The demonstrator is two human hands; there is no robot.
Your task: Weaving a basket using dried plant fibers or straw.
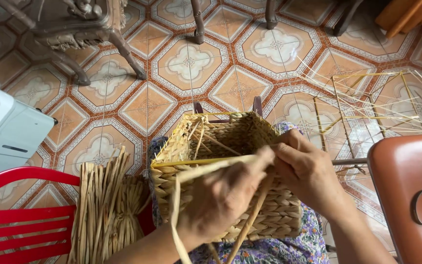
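Your left hand [223, 195] and right hand [306, 171] both pinch closed on a flat pale straw strand [211, 168] at the near rim of the rectangular woven straw basket [230, 142] on your lap. Bundle of dried straw [106, 210] leans just left, beside the red plastic chair [20, 220].

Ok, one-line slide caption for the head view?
Both hands, left hand and right hand, weave a straw strand along a basket rim.
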